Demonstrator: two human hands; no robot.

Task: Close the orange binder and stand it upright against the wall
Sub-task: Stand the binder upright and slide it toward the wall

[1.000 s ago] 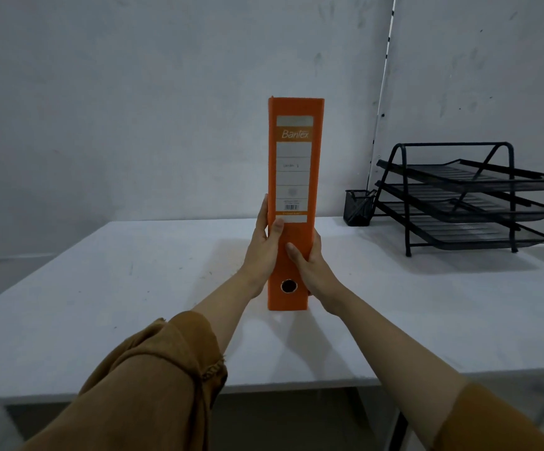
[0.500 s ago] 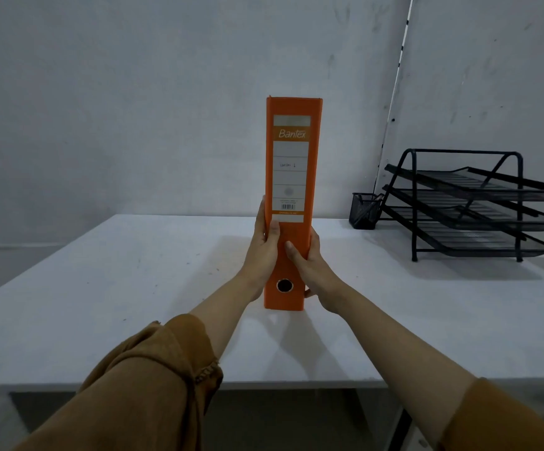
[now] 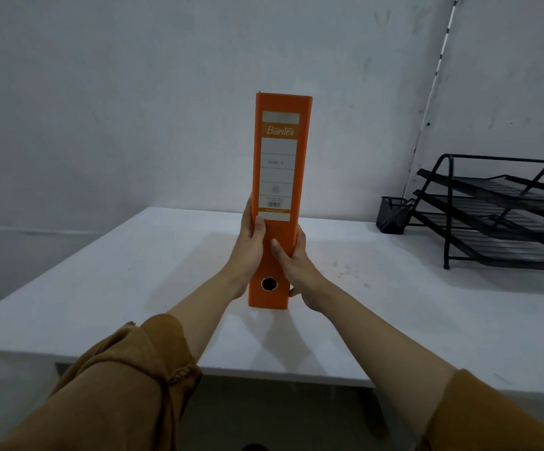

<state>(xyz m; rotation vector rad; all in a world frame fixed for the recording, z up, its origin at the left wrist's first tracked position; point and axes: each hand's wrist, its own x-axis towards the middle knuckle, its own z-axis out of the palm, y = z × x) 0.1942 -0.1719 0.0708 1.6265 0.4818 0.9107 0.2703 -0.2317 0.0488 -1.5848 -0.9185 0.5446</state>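
The orange binder [image 3: 278, 177] is closed and stands upright, spine towards me, with a white label and a round finger hole low on the spine. Its bottom edge looks to be on or just above the white table [image 3: 101, 288], well in front of the wall [image 3: 134, 109]. My left hand [image 3: 248, 249] clasps the binder's left side, thumb on the spine. My right hand [image 3: 296, 265] clasps the right side, thumb on the spine too. The binder's covers are hidden behind the spine.
A black three-tier wire letter tray [image 3: 505, 216] stands at the back right of the table. A small black mesh pen cup [image 3: 392, 214] sits beside it near the wall. The table's front edge runs just below my forearms.
The view has shifted left, so the tray and pen cup sit further right in the frame. The binder stays upright in both hands, roughly in the same place on the table.
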